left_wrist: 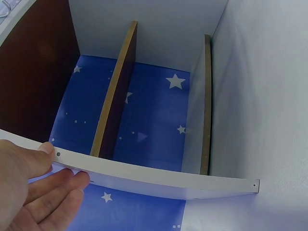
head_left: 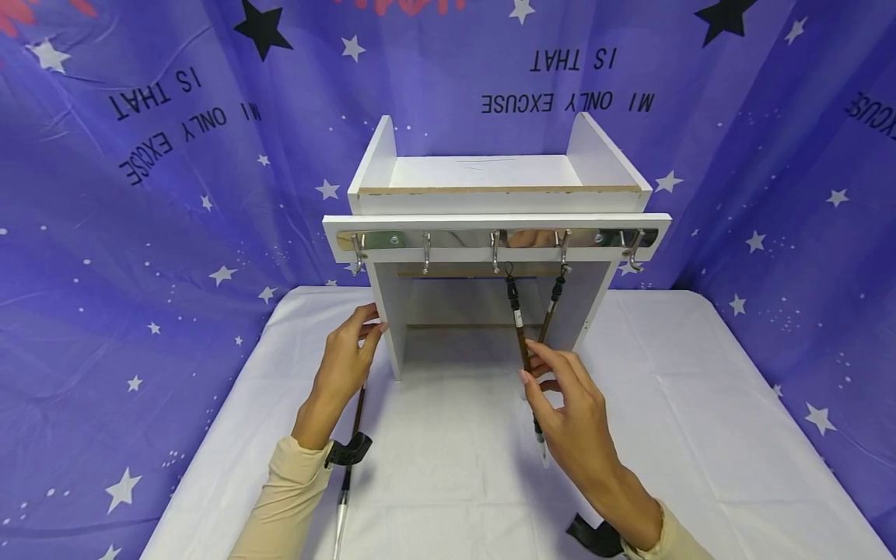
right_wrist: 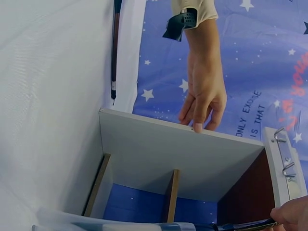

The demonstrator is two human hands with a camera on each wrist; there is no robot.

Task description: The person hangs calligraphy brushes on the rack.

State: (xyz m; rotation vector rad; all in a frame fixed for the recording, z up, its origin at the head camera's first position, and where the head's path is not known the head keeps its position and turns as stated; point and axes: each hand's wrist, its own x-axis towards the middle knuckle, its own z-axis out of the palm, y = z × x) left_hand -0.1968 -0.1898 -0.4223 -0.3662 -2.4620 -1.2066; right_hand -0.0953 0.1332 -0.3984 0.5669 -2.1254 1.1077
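Note:
My right hand (head_left: 570,412) pinches a brown calligraphy brush (head_left: 519,317) between thumb and fingers, its capped end pointing down. The hanging loop on its top lies just right of the middle hook (head_left: 495,253). A second brush (head_left: 551,311) hangs from the hook (head_left: 564,247) to the right, partly behind my right hand. At the left, my left hand (head_left: 343,362) holds the front edge of the white shelf's side panel (left_wrist: 144,168), thumb on the edge and fingers outside. Another brush (head_left: 348,474) with a clear cap lies on the table beside my left wrist.
The white wooden shelf (head_left: 500,204) stands on a white-covered table (head_left: 448,482). Its front rail carries a metal strip with several hooks, including an outer left hook (head_left: 358,255) and an outer right one (head_left: 635,250). A blue starry curtain (head_left: 210,194) surrounds the table's back and sides.

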